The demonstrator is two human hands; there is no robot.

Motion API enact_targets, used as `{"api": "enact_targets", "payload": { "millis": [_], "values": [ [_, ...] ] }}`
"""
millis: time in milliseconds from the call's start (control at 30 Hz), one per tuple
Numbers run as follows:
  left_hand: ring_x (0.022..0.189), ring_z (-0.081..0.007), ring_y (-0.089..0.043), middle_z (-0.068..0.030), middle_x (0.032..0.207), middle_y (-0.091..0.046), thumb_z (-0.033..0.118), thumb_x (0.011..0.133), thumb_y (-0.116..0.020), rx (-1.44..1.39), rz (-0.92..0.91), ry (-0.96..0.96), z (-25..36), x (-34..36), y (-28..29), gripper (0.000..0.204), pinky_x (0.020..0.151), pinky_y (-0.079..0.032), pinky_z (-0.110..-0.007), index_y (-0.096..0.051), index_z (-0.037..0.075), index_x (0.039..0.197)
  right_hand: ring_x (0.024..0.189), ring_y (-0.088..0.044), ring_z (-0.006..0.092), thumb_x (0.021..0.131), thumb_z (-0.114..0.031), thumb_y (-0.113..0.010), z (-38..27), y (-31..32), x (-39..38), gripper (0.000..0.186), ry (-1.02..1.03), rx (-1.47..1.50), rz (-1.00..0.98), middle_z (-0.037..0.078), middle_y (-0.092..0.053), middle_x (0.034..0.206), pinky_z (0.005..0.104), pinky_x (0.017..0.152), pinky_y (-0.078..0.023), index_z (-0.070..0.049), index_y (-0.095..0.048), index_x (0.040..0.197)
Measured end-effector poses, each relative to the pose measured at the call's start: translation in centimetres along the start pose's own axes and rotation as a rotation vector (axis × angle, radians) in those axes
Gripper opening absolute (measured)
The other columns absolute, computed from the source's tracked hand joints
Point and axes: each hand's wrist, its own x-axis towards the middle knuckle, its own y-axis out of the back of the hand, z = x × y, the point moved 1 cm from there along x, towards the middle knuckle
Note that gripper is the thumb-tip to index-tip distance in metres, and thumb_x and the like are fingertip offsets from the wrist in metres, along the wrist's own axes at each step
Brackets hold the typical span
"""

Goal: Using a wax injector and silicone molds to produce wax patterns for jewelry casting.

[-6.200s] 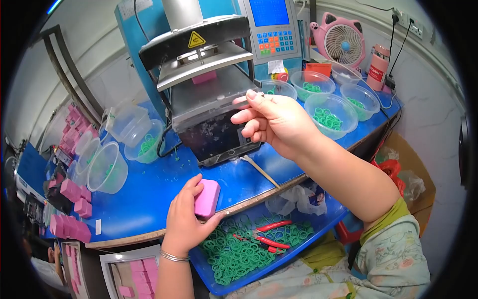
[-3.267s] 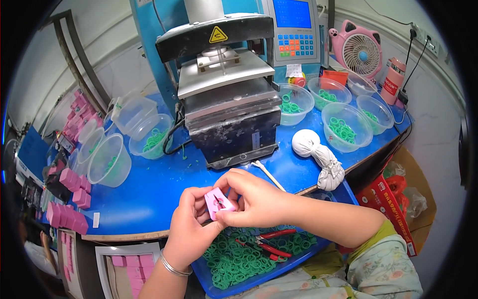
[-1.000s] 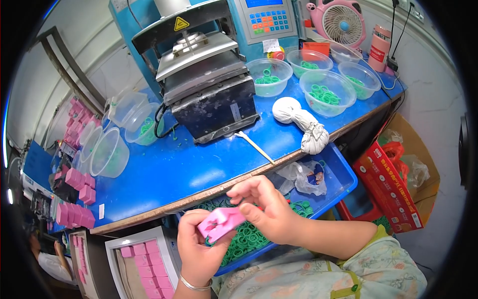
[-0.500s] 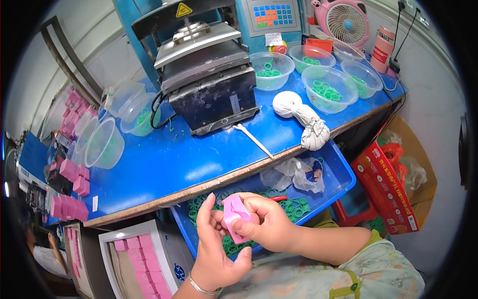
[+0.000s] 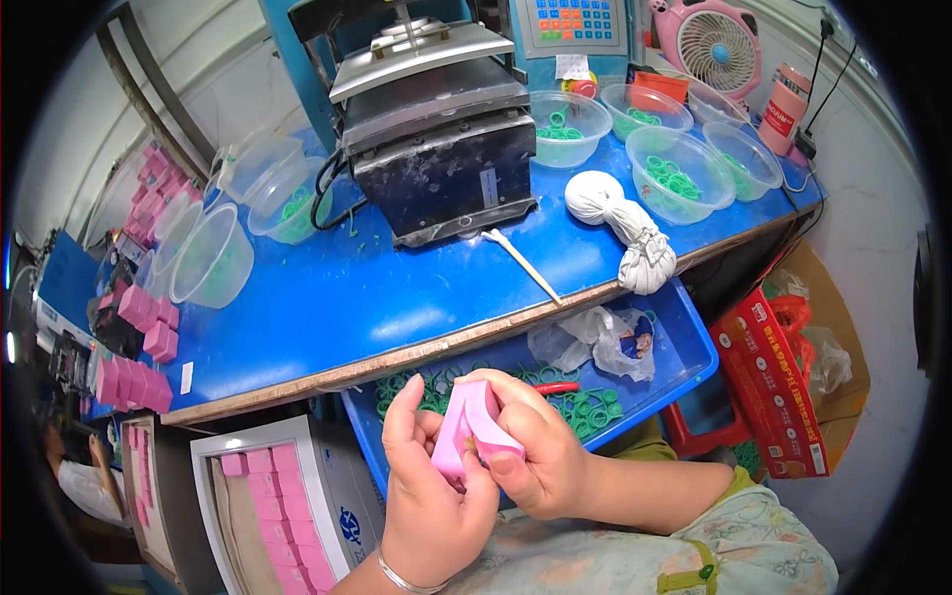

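Over the blue tray point(image 5: 702, 359) of green rings, my left hand point(image 5: 433, 516) and my right hand point(image 5: 545, 461) both grip a pink rubber block point(image 5: 474, 416), which is split and bent open, with my right thumb pressed on its near flap. What lies inside the split is too small to make out. Red-handled pliers point(image 5: 557, 389) lie on the rings, partly hidden behind my hands. Crumpled plastic point(image 5: 570, 342) sits in the tray's back part.
A press point(image 5: 436, 169) stands on the blue table point(image 5: 327, 297), among tubs point(image 5: 679, 198), a knotted white cloth point(image 5: 620, 228) and a pale stick point(image 5: 526, 268). Pink blocks point(image 5: 134, 382) sit left, more in a box point(image 5: 278, 496) below. A red carton point(image 5: 769, 387) is right; a co-worker point(image 5: 84, 486) is far left.
Earlier my left hand was on the closed block and my right hand was raised; now both grip it, split open, lower over the tray. A knotted white cloth has appeared on the table.
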Motion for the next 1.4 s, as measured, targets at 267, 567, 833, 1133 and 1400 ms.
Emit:
{"api": "enact_targets", "payload": {
  "millis": [267,567,833,1133,1400],
  "values": [
    [0.085,-0.0174,-0.045,-0.0135,0.096,-0.043,-0.007,0.074,-0.045,-0.045,0.025,0.021,0.2,-0.4,-0.3,0.050,0.075,-0.040,-0.029,-0.027,-0.003,0.120,0.092,-0.049,0.0423,0.092,-0.024,-0.043,0.1,0.4,-0.2,0.031,0.004,0.026,-0.047,0.032,-0.045,0.106,0.0444,0.082,-0.042,0.007,-0.045,0.096],
    [0.084,-0.0218,-0.052,-0.0181,0.100,-0.044,-0.005,0.076,-0.051,0.064,0.017,-0.030,-0.4,-0.5,-0.3,0.046,0.072,-0.046,-0.032,-0.028,-0.005,0.116,0.091,-0.049,0.0413,0.092,-0.023,-0.042,0.0,0.9,0.0,0.028,-0.008,0.024,-0.082,0.028,-0.046,0.104,0.0436,0.080,-0.042,0.004,-0.046,0.097],
    [0.087,-0.0222,-0.052,-0.0164,0.102,-0.043,-0.006,0.075,-0.051,-0.095,0.032,0.130,-1.4,-0.9,-0.3,0.045,0.076,-0.045,-0.032,-0.030,-0.005,0.114,0.090,-0.050,0.0364,0.095,-0.030,-0.034,-0.3,0.8,0.2,0.039,-0.154,0.113,-0.085,0.025,-0.048,0.100,0.0411,0.082,-0.040,0.006,-0.046,0.099],
    [0.099,-0.0201,-0.046,-0.0110,0.100,-0.045,0.000,0.072,-0.056,-0.397,-0.096,0.270,-3.9,-0.1,1.8,0.040,0.086,-0.040,-0.033,-0.046,0.005,0.109,0.076,-0.044,0.0071,0.096,-0.037,-0.038,0.2,1.7,-0.8,0.035,-0.739,0.628,0.054,0.000,-0.049,0.083,0.0247,0.068,-0.039,-0.003,-0.049,0.096],
    [0.115,-0.0298,-0.044,-0.0159,0.116,-0.048,0.024,0.063,-0.080,-0.723,0.034,0.117,-4.6,-0.7,0.1,0.060,0.098,-0.034,-0.043,-0.047,0.007,0.109,0.078,-0.044,0.0059,0.096,-0.033,-0.039,-0.9,0.4,-0.6,0.033,-0.850,0.824,0.171,0.000,-0.049,0.084,0.0243,0.070,-0.040,-0.002,-0.051,0.095]
  ]
}}
